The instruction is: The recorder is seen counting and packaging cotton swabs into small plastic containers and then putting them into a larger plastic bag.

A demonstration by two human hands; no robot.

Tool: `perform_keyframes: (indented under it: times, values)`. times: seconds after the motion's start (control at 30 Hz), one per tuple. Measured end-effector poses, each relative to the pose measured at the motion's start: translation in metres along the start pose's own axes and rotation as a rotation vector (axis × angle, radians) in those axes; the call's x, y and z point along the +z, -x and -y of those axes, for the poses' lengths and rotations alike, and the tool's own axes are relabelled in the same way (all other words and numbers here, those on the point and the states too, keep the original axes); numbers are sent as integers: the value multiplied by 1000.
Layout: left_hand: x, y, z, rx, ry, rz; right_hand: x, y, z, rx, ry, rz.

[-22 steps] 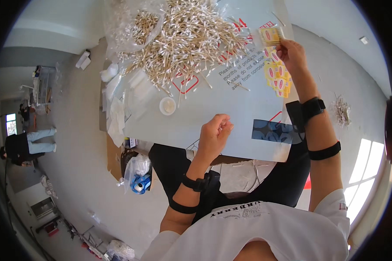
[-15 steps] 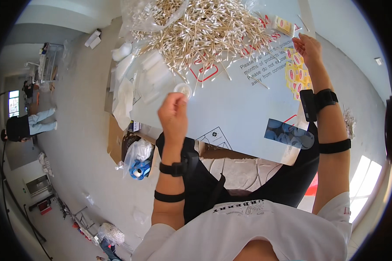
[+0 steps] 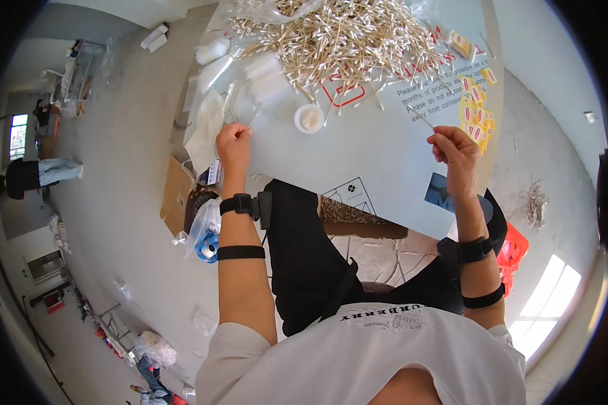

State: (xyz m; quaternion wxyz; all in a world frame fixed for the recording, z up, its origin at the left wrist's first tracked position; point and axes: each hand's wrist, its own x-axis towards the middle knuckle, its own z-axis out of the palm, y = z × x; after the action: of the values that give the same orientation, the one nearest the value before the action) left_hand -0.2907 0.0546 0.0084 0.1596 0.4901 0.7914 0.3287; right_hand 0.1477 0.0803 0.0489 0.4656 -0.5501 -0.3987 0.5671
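My left hand (image 3: 234, 150) is closed in a pinch left of a small round white tub (image 3: 309, 119). A faint, thin, clear sliver shows at its fingertips, too indistinct to name. My right hand (image 3: 456, 158) has its fingers pressed together at the near end of a single cotton swab (image 3: 422, 118). Just beyond that hand lie several yellow and white printed cards (image 3: 476, 115). Across the far part of the table spreads a big loose heap of cotton swabs (image 3: 351, 44). A filled pack of swabs (image 3: 461, 44) lies right of the heap.
Clear plastic bags (image 3: 263, 74) lie left of the heap on the film-covered table (image 3: 365, 145). A dark blue picture card (image 3: 439, 192) rests near its front edge. Below left are a cardboard box (image 3: 174, 192) and plastic bags. Another person (image 3: 24, 179) is far left.
My left hand has moved left, away from the tub. My right hand has come back toward me from beside the swab pack to the single swab. The whole view has shifted.
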Motion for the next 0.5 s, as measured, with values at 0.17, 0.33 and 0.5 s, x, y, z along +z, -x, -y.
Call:
perform_keyframes:
  times: [0.17, 0.33, 0.5]
  values:
    - [-11, 27, -62, -104, 507, 55, 43, 36, -12, 165, 2, 232]
    - [-19, 110, -136, -51, 709, 609, 80, 70, 15, -292, 190, 558]
    - [23, 150, -159, 157, 729, 460, 67, 78, -4, 239, -76, 535]
